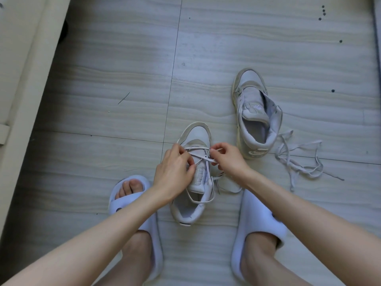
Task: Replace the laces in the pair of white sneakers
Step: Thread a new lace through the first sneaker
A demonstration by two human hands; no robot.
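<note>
Head view
Near shoe (pixel 194 174): it stood on the floor (pixel 103 89) between the two slippers, directly under both hands, toe pointing away from the person, long axis running away from the fingers toward the far shoe.
Lace (pixel 201 156): it crossed the lower eyelets between the two sets of fingers; slack looped back over the tongue toward the person.
Left hand (pixel 175 172): its fingers were curled narrow, pinching the lace at the shoe's left eyelet row.
Right hand (pixel 228 159): its fingers pinched a lace end at the right eyelet row, level with the left hand.
Nearer hand: neither; both sat on the shoe, one each side.
Far shoe (pixel 256 114): unlaced, well beyond the right hand's fingers.
Loose laces (pixel 299 162): heaped to the right of the right hand, just beside the far shoe's heel.
Judgement: the next eyelets probably lay toward the person, up the tongue.
</note>
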